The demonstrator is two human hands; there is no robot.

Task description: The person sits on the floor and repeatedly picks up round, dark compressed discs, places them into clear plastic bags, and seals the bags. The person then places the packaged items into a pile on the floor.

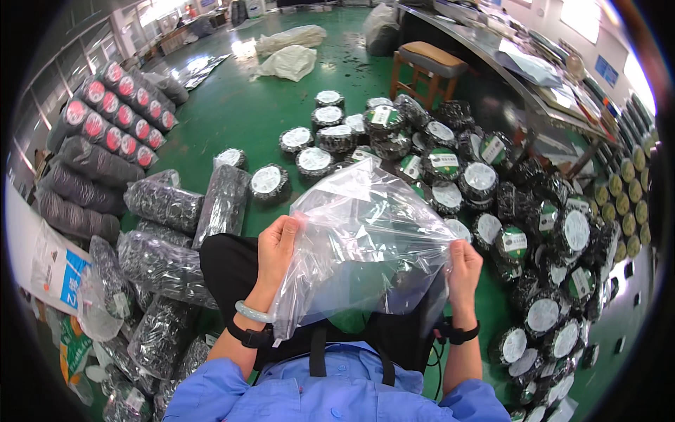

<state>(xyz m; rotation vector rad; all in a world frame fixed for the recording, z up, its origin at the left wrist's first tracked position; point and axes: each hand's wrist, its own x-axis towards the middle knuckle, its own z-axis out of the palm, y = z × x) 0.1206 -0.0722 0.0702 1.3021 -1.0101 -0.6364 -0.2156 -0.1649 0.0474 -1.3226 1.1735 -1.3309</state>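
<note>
A large clear plastic bag (369, 227) is stretched between my hands above my lap. My left hand (278, 245) pinches its left edge between thumb and fingers. On the other side, my right hand (464, 266) grips the gathered right edge. The film between them is wrinkled and shiny, and the floor shows through it. Just beyond the bag stand round black rolls wrapped in clear film, one of them a roll with a white top (315, 160). Another wrapped roll (270, 182) stands beyond my left hand.
Long film-wrapped bundles (163, 205) lie to the left, near stacked black bundles with red and white labels (108, 100). Many short rolls (479, 176) are heaped to the right. A padded wooden stool (430, 59) stands by a long workbench (532, 95). Crumpled plastic sheeting (289, 62) lies farther off.
</note>
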